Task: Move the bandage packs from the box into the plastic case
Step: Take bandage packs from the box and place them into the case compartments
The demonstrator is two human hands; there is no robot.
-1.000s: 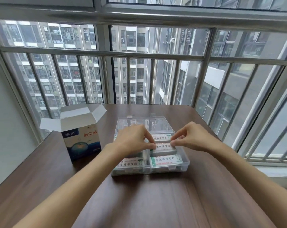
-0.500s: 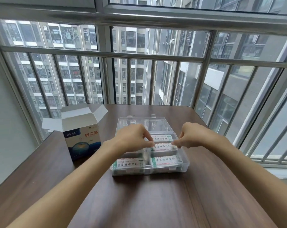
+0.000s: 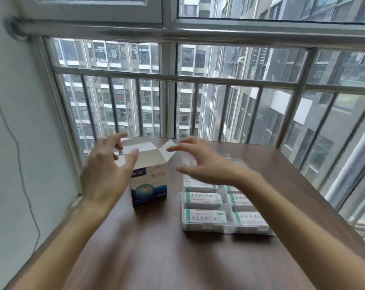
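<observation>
A white and blue bandage box (image 3: 149, 185) stands upright on the wooden table (image 3: 156, 258) with its top flaps folded open. To its right lies the clear plastic case (image 3: 223, 226), open, with several white bandage packs (image 3: 204, 215) in its compartments. My left hand (image 3: 106, 170) hovers at the box's left side, fingers spread and empty. My right hand (image 3: 200, 162) hovers just right of the box's open top, above the case's far end, fingers spread and empty. The inside of the box is hidden.
The table stands against a barred window (image 3: 177, 97) at the back and right. A white wall (image 3: 16, 143) with a thin cable runs along the left. The case's clear lid (image 3: 236, 162) lies open behind my right wrist.
Both hands have left the packs in the case and moved left to either side of the open box. The view has swung left, so the case now sits to the right.
</observation>
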